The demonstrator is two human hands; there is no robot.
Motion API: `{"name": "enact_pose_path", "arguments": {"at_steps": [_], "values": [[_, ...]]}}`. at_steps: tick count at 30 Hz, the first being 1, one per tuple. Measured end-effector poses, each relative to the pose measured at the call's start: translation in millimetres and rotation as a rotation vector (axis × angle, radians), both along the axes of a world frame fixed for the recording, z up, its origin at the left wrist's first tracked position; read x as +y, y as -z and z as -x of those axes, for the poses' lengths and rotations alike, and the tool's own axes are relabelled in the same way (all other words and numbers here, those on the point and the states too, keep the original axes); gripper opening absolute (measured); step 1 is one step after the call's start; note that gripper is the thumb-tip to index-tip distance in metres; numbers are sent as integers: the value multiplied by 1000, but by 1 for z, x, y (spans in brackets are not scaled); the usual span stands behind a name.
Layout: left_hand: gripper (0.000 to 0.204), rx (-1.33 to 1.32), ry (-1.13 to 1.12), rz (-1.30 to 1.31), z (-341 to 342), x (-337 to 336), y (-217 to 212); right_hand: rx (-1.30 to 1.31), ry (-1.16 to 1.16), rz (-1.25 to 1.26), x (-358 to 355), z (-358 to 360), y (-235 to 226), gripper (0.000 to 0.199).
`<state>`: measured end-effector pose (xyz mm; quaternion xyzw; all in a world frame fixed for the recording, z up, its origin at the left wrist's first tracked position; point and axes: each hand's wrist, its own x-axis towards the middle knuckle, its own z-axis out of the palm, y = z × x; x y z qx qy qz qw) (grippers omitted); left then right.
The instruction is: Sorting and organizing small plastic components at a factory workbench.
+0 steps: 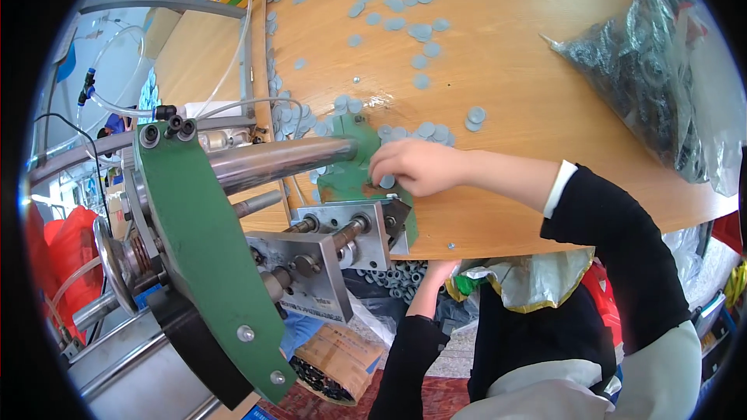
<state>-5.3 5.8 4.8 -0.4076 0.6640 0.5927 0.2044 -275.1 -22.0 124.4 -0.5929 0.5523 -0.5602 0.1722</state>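
Flat, round, pale-grey disc [387, 181] by right hand [420, 167], fingers curled, pinch unclear, left hand [442, 269], fingers hidden

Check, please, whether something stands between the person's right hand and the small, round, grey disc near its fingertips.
Nothing visible stands between the right hand and the small, round, grey disc: they appear side by side over the green metal block. Whether they touch, I cannot tell.

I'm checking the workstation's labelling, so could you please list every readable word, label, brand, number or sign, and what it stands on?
Steel plate: dark marking along its lower edge, too small to read.
Cardboard box: possible printing, too blurred to read.
No text is clearly readable.
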Motion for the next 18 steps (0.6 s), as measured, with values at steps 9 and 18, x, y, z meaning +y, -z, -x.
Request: {"name": "enact_pose_path", "arguments": {"at_steps": [9, 18], "values": [[35, -103, -89, -127, -10, -10, 5, 18, -468, -221, -28, -27, 11, 28], [29, -161, -15, -14, 9, 4, -21, 86, -53, -130, 28, -10, 27, 15]]}}
